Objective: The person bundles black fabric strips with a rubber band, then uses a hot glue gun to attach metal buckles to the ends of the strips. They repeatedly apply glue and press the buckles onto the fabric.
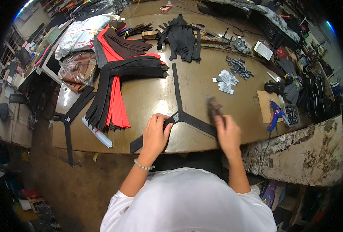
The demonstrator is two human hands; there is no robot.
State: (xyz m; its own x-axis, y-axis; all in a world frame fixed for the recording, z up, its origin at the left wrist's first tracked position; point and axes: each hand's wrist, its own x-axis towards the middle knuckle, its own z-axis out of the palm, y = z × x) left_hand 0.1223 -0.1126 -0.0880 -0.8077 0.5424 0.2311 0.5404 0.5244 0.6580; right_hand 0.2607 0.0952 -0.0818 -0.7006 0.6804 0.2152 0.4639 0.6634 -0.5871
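A black Y-shaped strap (178, 91) lies near the table's front edge, a small pale label (175, 117) close to its junction. My left hand (156, 133) is closed over the strap's left arm and holds it against the table, its thumb beside the label. Beside the right arm of the strap, my right hand (228, 135) is closed round a dark tool that looks like a hammer (214, 103). Motion blurs the tool and part of that hand. At the table's left edge rests another Y-shaped strap (67, 129), partly hanging over.
Stacks of black strips (113, 69) and red strips (117, 104) lie left of centre, near pale sticks (97, 132). More black strips (181, 38) sit at the back. White labels (226, 81), small metallic pieces (239, 67) and a blue glue gun (275, 116) are on the right.
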